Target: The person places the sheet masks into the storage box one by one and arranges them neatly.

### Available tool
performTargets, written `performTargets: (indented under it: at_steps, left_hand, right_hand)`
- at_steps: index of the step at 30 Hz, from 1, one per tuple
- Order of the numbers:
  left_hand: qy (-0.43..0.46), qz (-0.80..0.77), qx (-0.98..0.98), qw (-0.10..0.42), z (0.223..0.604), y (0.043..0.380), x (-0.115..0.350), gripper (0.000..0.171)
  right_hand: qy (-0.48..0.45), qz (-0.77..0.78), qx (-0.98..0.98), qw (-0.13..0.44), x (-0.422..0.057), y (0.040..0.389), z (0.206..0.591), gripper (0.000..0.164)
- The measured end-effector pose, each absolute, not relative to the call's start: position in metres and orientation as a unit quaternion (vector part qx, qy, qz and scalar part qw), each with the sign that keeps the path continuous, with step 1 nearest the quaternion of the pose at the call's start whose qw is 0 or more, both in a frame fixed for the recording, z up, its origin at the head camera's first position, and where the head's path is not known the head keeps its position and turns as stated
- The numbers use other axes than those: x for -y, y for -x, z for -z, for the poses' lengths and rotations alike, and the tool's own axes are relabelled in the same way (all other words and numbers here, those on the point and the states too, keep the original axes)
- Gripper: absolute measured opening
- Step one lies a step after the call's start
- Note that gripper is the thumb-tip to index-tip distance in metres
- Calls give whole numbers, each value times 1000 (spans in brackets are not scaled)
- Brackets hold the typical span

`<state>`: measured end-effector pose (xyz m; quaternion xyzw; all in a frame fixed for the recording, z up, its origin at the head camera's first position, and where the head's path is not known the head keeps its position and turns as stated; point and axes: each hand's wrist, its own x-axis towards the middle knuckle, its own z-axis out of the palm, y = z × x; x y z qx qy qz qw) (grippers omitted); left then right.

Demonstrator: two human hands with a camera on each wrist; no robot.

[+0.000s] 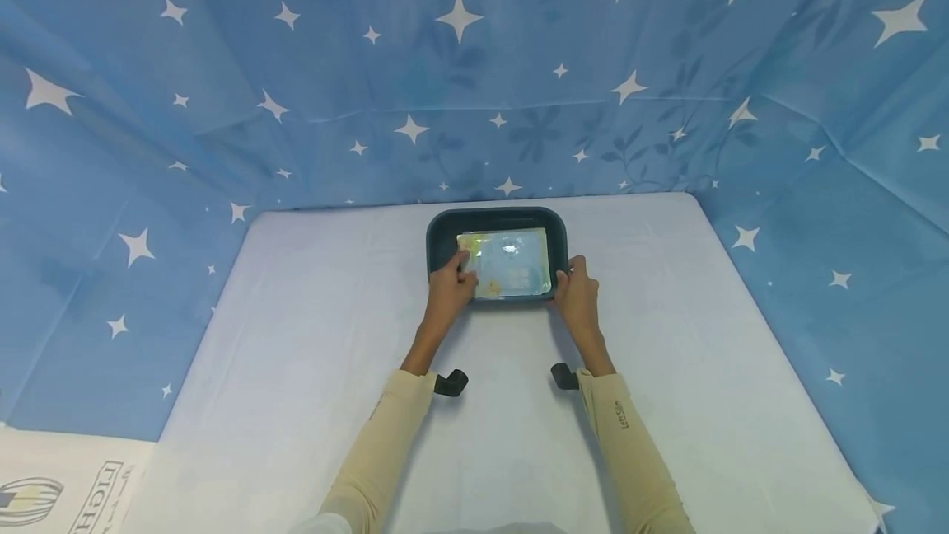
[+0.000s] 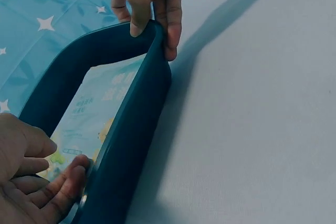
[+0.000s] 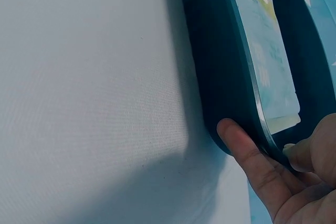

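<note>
A dark teal plastic tray (image 1: 495, 215) with rounded corners and raised walls stands near the back of the white table. Inside lies a flat, glossy light-blue packet (image 1: 511, 262) with a yellow-green corner and printed pictures. My left hand (image 1: 447, 291) reaches over the tray's front left and holds the packet's left end, with thumb and fingers at it. Around the front right corner of the tray, my right hand (image 1: 581, 295) grips the wall, thumb (image 3: 299, 153) on the inner side and fingers (image 3: 247, 153) outside.
White cloth covers the table (image 1: 334, 311). Blue curtains (image 1: 445, 64) with white stars rise behind it and at both sides. Black wrist mounts (image 1: 451, 383) jut inward from the sleeves. A printed white sheet (image 1: 67, 480) lies at the lower left.
</note>
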<state>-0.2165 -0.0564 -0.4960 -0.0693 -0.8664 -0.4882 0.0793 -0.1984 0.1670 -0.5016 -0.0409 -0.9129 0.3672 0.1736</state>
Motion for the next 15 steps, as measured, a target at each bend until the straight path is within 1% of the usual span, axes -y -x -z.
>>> performTargets:
  at_steps: [9,15]
  left_hand:
    - [55,415,902,103,498,211,51,47]
    - [55,413,907,71,500,210,48,54]
  right_hand:
    - [47,-377,912,154,-166,197,499,14]
    - [44,-378,910,163,-167,198,499,13]
